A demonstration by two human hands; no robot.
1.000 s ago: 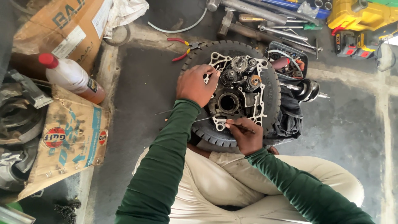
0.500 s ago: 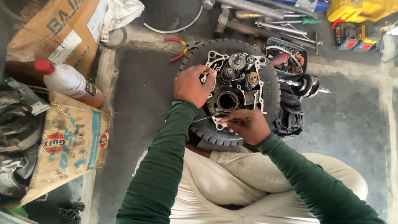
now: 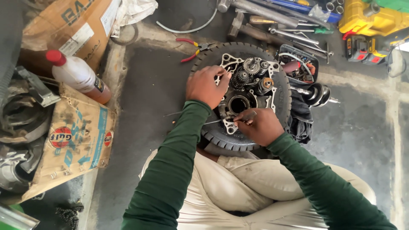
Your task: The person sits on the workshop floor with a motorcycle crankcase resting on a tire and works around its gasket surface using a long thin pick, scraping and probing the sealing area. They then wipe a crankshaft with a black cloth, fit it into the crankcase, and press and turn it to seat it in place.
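1. Since the earlier frame, the right hand [image 3: 260,125] has shifted slightly toward the left hand [image 3: 207,86].
2. The right hand's fingers are pinched closed on a thin metal tool [image 3: 215,122], at the near edge of the engine casing [image 3: 249,87].
3. The left hand rests spread on the casing's far-left edge, gripping nothing.
4. The casing sits on a tyre [image 3: 221,136] on the floor.
5. Red pliers [image 3: 194,47] lie beyond the left hand.

Grey concrete floor [image 3: 149,85] carries a black rubber tyre [image 3: 281,91]. Left of the tyre: red-handled pliers [image 3: 194,49], red-capped plastic bottle [image 3: 79,76], brown cardboard box [image 3: 72,25]. Behind it: loose steel tools [image 3: 272,25].
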